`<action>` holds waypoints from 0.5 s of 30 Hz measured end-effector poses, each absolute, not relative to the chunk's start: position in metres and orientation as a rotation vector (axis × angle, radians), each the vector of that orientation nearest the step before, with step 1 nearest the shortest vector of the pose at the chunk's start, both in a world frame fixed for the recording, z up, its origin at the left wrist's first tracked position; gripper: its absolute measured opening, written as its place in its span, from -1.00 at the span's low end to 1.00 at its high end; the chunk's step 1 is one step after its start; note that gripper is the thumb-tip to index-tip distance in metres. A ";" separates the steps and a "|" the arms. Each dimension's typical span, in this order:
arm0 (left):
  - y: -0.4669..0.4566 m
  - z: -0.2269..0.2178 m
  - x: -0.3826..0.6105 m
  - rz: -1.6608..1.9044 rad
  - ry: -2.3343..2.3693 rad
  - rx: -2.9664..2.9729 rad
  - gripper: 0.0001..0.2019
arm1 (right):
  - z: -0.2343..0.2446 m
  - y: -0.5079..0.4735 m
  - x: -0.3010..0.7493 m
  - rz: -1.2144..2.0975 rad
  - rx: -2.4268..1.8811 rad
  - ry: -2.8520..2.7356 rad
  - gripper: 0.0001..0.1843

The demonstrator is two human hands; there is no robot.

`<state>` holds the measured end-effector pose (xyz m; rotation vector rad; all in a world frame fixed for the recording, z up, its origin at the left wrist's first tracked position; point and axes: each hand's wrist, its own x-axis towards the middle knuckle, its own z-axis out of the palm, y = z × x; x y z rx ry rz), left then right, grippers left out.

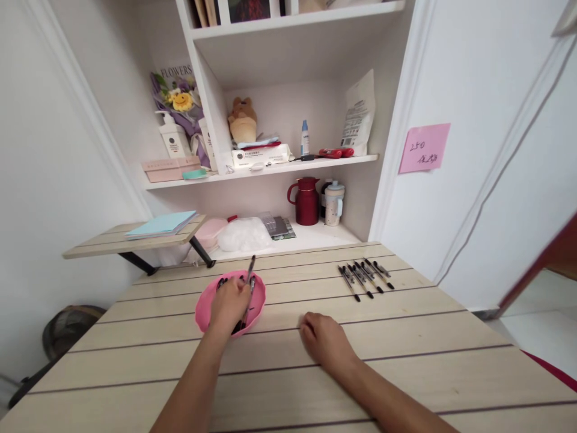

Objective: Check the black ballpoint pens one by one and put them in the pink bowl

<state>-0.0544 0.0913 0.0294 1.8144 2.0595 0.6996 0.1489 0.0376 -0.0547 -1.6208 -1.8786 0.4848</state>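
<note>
My left hand [231,302] is over a pink scalloped bowl [204,304], its fingers closed around a pen [251,269] whose dark end points up and away. Several more dark pens lie in the bowl, partly hidden under the hand. To the right, my right hand [327,340] rests on the table in a loose fist, with nothing seen sticking out of it. Beyond it lies a row of several clear pens with black caps [365,278], side by side and slanted, apart from both hands.
The slatted wooden table [279,379] meets a white shelf unit [288,165] at the back. A small raised stand [103,240] bears blue paper [162,224] at the left. A red jug [307,203], a lidded cup [334,204] and a white plastic bag [246,234] stand behind.
</note>
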 end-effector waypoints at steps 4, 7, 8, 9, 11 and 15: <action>0.069 0.013 -0.009 0.915 1.271 1.349 -0.81 | -0.047 0.045 0.156 0.962 -1.259 -1.356 -0.66; 0.049 -0.009 0.023 0.807 1.004 1.176 -0.78 | -0.039 0.048 0.165 1.145 -1.072 -1.006 -0.56; 0.043 -0.015 0.031 0.776 0.981 1.139 -0.78 | -0.038 0.049 0.169 1.151 -1.042 -0.936 -0.54; 0.039 -0.021 0.037 0.745 0.972 1.114 -0.78 | -0.037 0.049 0.172 1.147 -1.029 -0.890 -0.54; 0.033 -0.030 0.044 0.704 0.963 1.080 -0.77 | -0.037 0.050 0.176 1.133 -1.032 -0.854 -0.56; 0.030 -0.040 0.051 0.752 0.887 0.982 -0.69 | -0.039 0.049 0.173 1.174 -1.042 -0.847 -0.59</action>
